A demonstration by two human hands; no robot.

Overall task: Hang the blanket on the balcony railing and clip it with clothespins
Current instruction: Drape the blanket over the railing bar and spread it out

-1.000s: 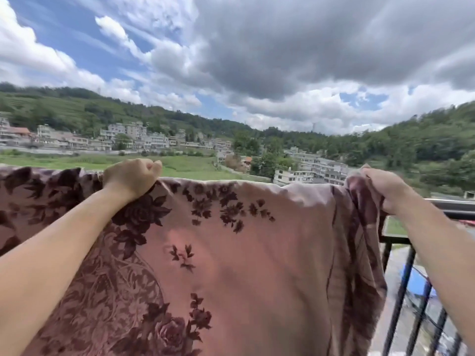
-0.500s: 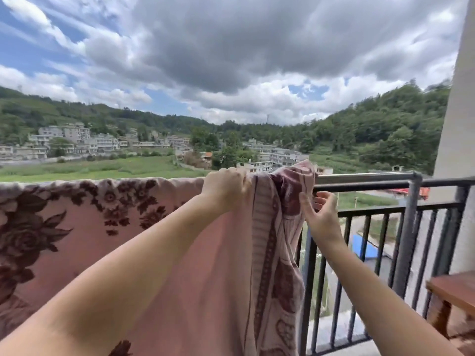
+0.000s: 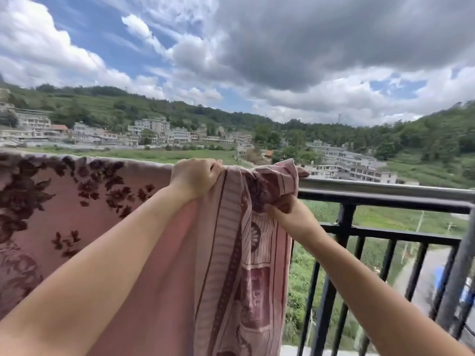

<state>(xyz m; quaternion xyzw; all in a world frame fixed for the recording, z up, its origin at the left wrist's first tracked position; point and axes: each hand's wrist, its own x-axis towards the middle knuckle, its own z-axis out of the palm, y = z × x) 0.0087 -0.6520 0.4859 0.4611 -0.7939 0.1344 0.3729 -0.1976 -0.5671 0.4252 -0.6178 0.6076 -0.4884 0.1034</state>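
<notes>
Blanket (image 3: 102,214): pink with dark red flowers. It hangs over the top of the railing and covers the left part of it. Its right edge has stripes and is bunched up near the middle of the picture.
Railing (image 3: 385,199): black metal bars with a shiny silver rail on top. The right part is bare.
Left hand (image 3: 194,177): a closed fist at the top of the blanket, squeezing the cloth right where it goes over the rail.
Right hand (image 3: 290,217): lower down and just to the right of the left one. Its fingers are curled tight around the bunched edge of the blanket, under the top rail.
Blanket corner (image 3: 290,170): sticks up in a lump above the right hand and lies on the silver rail.
Arms: both bare, both reaching forward from the bottom of the picture.
Clothespins: I cannot see any.
Far away: green hills, a field, pale houses.
Sky: blue, with big white and grey clouds.
</notes>
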